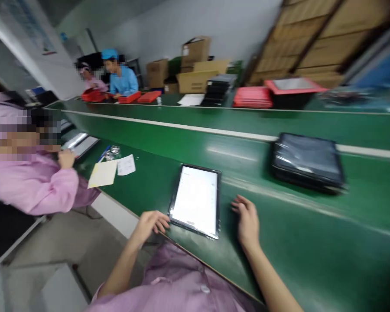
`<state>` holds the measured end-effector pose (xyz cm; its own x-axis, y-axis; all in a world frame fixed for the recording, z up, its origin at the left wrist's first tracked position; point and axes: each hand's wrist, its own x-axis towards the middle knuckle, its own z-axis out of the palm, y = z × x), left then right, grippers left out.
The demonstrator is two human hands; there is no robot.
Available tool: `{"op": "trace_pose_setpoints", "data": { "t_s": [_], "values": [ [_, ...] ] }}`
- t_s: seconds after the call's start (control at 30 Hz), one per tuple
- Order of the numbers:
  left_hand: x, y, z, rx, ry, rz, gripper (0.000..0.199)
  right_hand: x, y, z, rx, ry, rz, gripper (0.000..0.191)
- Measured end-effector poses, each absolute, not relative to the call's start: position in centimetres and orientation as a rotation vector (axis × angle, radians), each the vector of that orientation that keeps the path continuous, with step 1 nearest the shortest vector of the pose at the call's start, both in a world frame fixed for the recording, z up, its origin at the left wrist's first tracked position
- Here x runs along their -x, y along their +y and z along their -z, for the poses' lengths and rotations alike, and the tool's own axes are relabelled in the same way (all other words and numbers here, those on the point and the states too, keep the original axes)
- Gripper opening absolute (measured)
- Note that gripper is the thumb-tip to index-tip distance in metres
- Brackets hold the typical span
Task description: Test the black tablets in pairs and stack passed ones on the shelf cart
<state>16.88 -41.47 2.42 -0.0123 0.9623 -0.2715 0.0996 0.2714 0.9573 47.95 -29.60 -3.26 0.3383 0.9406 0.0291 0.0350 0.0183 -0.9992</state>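
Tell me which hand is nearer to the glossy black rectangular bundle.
Right. The right hand is left of the bundle, apart; the left hand is farther left, past the black-framed tablet.

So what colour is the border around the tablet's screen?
The tablet has a black border; the head view shows it best.

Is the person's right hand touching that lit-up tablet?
No, a strip of green table shows between the right hand and the tablet.

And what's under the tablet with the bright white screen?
The tablet lies on the green table. Its body covers the patch right beneath, so I can't see whether anything else is there.
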Motion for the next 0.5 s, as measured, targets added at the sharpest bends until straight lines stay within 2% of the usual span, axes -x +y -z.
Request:
{"op": "trace_pose_setpoints", "data": {
  "t_s": [0.07, 0.13, 0.23, 0.5],
  "values": [
    [-16.0, -39.6, -2.4, -1.166, 1.521, -1.200, 0.065, -47.3, -29.7, 3.7, 1.358, -1.060, -0.936, 0.065],
    [-16.2, -37.6, -1.8, -1.200, 1.506, -1.292, 0.069, -46.7, -29.8, 4.2, 1.353, -1.159, -0.926, 0.068],
    [-17.6, -35.5, -0.7, -1.162, 1.399, -1.217, 0.081, -46.1, -30.3, 4.8, 1.366, -1.284, -0.892, 0.072],
    [-19.9, -34.8, -0.9, -1.148, 1.476, -1.169, 0.088, -44.3, -31.3, 4.9, 1.294, -1.180, -0.978, 0.077]
  ]
}}
